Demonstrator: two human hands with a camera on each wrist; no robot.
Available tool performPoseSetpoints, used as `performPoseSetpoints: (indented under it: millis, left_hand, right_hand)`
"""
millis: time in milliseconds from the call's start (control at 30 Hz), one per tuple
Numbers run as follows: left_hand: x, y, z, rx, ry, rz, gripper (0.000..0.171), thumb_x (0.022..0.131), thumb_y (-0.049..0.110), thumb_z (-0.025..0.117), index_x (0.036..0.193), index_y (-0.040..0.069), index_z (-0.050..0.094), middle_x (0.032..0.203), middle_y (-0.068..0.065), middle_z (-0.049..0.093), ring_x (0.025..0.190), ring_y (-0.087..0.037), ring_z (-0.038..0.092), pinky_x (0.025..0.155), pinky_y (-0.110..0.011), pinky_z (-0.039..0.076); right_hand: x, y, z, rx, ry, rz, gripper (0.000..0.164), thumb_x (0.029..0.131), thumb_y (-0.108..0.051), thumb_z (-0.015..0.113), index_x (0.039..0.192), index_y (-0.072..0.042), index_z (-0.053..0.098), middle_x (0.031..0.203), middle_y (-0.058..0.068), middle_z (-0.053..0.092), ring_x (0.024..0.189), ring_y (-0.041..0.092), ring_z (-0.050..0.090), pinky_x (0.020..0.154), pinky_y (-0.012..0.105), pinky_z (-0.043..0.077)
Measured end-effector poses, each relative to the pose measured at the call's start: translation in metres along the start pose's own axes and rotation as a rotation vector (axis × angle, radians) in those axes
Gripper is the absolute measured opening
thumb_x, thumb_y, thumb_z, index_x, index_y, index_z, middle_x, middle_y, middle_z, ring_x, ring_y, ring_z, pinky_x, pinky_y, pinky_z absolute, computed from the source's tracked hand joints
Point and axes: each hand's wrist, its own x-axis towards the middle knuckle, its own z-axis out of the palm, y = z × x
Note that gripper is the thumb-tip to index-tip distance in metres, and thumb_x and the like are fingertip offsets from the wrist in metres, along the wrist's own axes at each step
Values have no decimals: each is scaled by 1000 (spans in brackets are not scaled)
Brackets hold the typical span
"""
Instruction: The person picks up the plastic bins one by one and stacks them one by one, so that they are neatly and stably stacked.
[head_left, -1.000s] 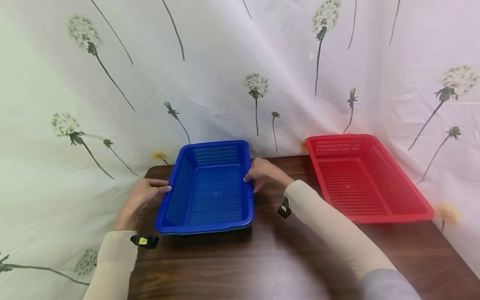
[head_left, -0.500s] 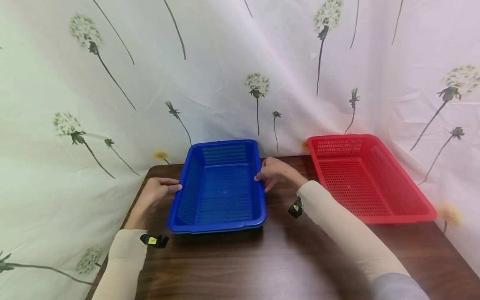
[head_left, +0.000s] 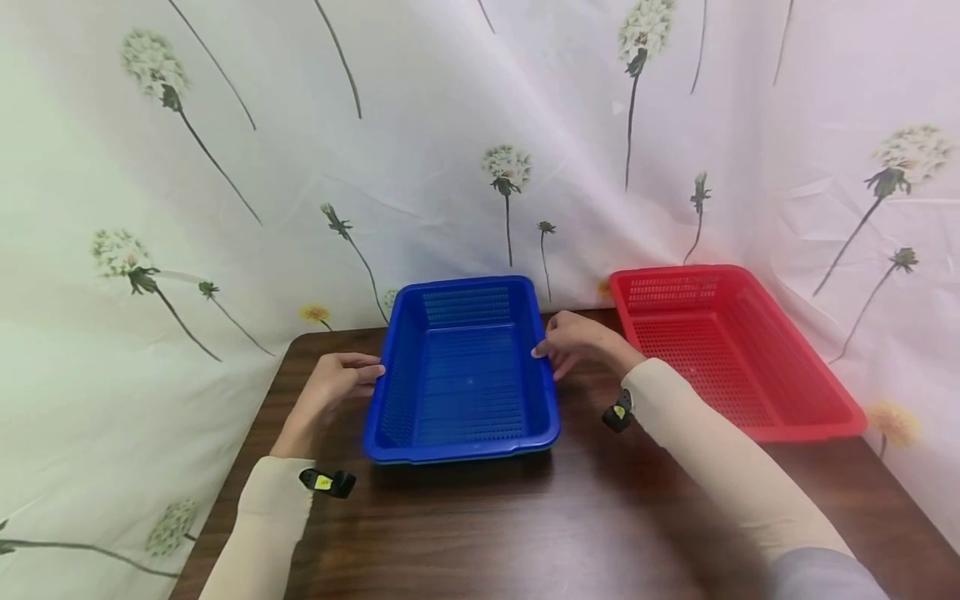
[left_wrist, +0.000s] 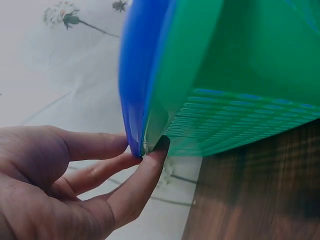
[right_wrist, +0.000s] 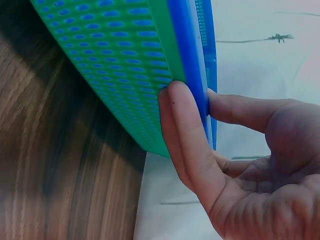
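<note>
A blue plastic basket [head_left: 468, 383] with slotted walls sits nested in a green basket [left_wrist: 255, 50], whose outer wall shows in both wrist views. My left hand [head_left: 333, 387] pinches the left rims of both, thumb on the blue edge and fingertips under the green one. On the opposite side my right hand [head_left: 581, 337] grips the two rims together, its fingers [right_wrist: 187, 115] against the green wall and its thumb on the blue rim. From the head view the blue basket hides nearly all of the green one. Nothing lies inside the blue basket.
To the right, a red slotted basket [head_left: 795, 367] stands on the brown wooden table [head_left: 480, 525], near its far right edge. A white curtain [head_left: 420, 167] printed with dandelions hangs directly behind the table and along its sides.
Both hands have carried the nested blue and green baskets to the right, away from the table's left edge. Their grip looks the same, and the red basket has stayed in place.
</note>
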Motion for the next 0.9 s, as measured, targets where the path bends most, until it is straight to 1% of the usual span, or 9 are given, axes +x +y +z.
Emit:
performPoseSetpoints:
  millis: [133, 200, 367, 467, 600, 667, 767, 900]
  left_hand:
    - [2, 3, 8, -33, -13, 6, 45, 106, 19, 67, 140, -11, 62, 130, -31, 71, 92, -19, 80, 99, -50, 62]
    - [3, 5, 12, -47, -19, 9, 44, 107, 18, 66, 140, -11, 61, 132, -31, 70, 93, -19, 80, 100, -51, 61]
    - [4, 9, 22, -64, -29, 9, 42, 108, 17, 63, 140, -11, 61, 135, -33, 67, 95, -21, 80, 104, -55, 58]
    - [5, 10, 29, -76, -29, 0, 41, 108, 16, 65, 139, -10, 62, 136, -33, 67, 98, -26, 81, 104, -56, 57]
    - [7, 13, 38, -98, -38, -9, 42, 107, 17, 66, 139, -10, 62, 137, -33, 66, 109, -36, 78, 105, -57, 56]
    - [8, 15, 41, -101, -45, -13, 44, 107, 19, 65, 141, -9, 62, 138, -33, 66, 113, -39, 76, 106, -57, 56]
    - [10, 17, 47, -108, -55, -29, 45, 108, 20, 65, 142, -8, 61, 139, -32, 65, 115, -39, 75, 108, -57, 55]
    - [14, 20, 54, -128, -84, -45, 49, 108, 21, 65, 145, -9, 57, 141, -32, 64, 117, -37, 75, 109, -55, 55]
  right_hand:
    - [-5, 8, -7, 0, 15, -17, 23, 101, -14, 74, 102, 2, 59, 111, 26, 76, 88, 30, 79, 91, 52, 65]
    - [-7, 12, -10, -5, 31, -19, 23, 101, -16, 74, 100, 1, 60, 112, 26, 76, 89, 31, 80, 93, 53, 64]
    - [-10, 22, -18, -7, 54, -3, 25, 101, -20, 75, 107, 3, 65, 117, 26, 75, 94, 33, 80, 96, 55, 63]
    - [-12, 27, -22, -11, 60, 11, 29, 101, -22, 75, 112, 3, 65, 119, 25, 74, 96, 32, 80, 96, 55, 63]
    - [-16, 33, -29, 2, 62, 28, 30, 101, -21, 74, 115, 3, 63, 119, 26, 74, 98, 34, 80, 97, 56, 62]
    - [-18, 35, -32, 1, 65, 33, 30, 101, -21, 74, 115, 3, 62, 119, 25, 74, 99, 34, 80, 97, 55, 63]
    - [-22, 38, -36, -9, 75, 41, 32, 101, -22, 75, 116, 2, 62, 120, 25, 74, 98, 33, 80, 95, 53, 64]
    - [-26, 41, -41, -15, 75, 44, 35, 101, -23, 74, 121, 4, 63, 121, 26, 74, 99, 33, 80, 95, 53, 64]
